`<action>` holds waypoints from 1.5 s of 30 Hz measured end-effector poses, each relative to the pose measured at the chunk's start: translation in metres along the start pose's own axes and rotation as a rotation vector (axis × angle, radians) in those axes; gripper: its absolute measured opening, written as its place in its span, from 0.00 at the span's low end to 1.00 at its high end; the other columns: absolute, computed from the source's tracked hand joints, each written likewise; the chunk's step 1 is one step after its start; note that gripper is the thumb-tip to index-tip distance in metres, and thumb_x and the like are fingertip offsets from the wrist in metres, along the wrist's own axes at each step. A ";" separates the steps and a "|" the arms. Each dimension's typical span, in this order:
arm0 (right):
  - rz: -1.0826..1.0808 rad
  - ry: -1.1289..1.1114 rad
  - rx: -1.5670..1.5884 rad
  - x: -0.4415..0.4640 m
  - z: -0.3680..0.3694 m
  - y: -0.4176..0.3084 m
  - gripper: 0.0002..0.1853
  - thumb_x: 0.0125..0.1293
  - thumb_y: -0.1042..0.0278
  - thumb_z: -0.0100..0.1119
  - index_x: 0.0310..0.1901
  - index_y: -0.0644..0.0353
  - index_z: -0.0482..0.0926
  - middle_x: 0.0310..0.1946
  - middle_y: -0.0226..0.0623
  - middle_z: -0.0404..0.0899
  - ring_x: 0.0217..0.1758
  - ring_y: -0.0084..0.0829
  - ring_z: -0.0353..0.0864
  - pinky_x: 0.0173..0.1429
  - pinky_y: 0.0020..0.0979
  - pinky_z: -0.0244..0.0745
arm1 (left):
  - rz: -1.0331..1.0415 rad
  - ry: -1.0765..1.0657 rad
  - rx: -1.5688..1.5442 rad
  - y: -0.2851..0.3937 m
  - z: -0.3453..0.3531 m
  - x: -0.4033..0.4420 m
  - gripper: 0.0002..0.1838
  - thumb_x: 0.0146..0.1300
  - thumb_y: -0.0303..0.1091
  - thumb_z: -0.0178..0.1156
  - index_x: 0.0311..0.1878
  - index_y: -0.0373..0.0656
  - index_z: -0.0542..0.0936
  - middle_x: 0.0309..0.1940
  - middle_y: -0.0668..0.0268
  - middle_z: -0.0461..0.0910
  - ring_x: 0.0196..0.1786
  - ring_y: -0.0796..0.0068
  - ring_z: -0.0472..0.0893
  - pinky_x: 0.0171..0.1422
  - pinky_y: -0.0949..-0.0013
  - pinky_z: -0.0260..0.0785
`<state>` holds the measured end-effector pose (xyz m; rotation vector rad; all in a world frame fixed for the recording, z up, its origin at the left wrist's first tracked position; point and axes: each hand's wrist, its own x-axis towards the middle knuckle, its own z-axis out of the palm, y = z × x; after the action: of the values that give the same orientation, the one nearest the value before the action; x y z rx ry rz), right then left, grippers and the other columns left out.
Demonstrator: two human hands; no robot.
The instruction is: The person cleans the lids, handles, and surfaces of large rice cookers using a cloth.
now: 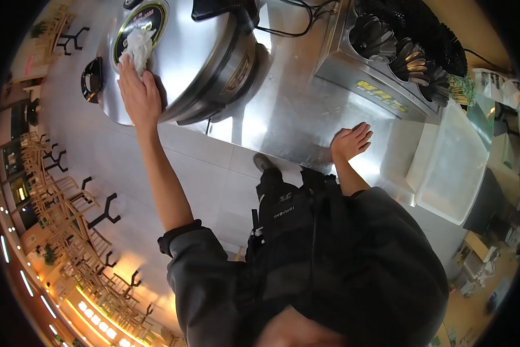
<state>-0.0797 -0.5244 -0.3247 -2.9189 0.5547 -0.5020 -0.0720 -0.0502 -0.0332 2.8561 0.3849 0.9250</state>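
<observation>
My left hand (139,98) is stretched out over a large round steel pot (193,58), which looks like an electric rice cooker or warmer. Under its fingertips a crumpled white cloth (138,46) is held against the lid, over a round dark label (153,14) with a yellow-green rim. Black handles (91,80) stick out from the pot's side. Palm down, my right hand (352,141) rests on the steel counter (289,110) near its front edge, fingers extended and holding nothing. Nearest to it stands a steel cutlery holder (352,78) with yellow lettering.
Several bunches of spoons (410,63) fill the holder's round openings. Behind the pot a black cable (306,26) runs across the counter. At the right is a translucent plastic bin (454,165). Wooden chairs (63,196) and tables line the far left side of the room.
</observation>
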 end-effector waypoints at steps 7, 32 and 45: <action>0.004 0.032 -0.089 -0.004 0.006 -0.002 0.31 0.72 0.58 0.44 0.75 0.59 0.62 0.77 0.41 0.61 0.82 0.47 0.54 0.81 0.56 0.47 | -0.035 0.063 0.144 0.004 0.001 -0.004 0.27 0.67 0.33 0.49 0.71 0.45 0.72 0.73 0.57 0.69 0.80 0.49 0.59 0.82 0.35 0.42; 0.140 -1.918 0.508 -0.023 -0.226 -0.083 0.14 0.70 0.65 0.65 0.50 0.66 0.83 0.45 0.33 0.84 0.50 0.23 0.81 0.54 0.32 0.76 | -0.118 0.089 -0.229 0.021 -0.016 -0.010 0.25 0.61 0.28 0.58 0.63 0.42 0.76 0.69 0.55 0.71 0.78 0.53 0.63 0.83 0.46 0.50; -0.687 -2.151 0.146 0.058 -0.239 -0.207 0.13 0.74 0.64 0.60 0.43 0.67 0.84 0.31 0.21 0.82 0.35 0.12 0.75 0.39 0.24 0.73 | -0.182 0.093 -0.274 0.019 -0.014 -0.014 0.26 0.57 0.28 0.60 0.62 0.44 0.77 0.67 0.57 0.73 0.74 0.55 0.68 0.82 0.47 0.53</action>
<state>-0.0425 -0.3703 -0.0453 -1.6834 -0.7071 2.0527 -0.0875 -0.0721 -0.0263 2.4926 0.4771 0.9923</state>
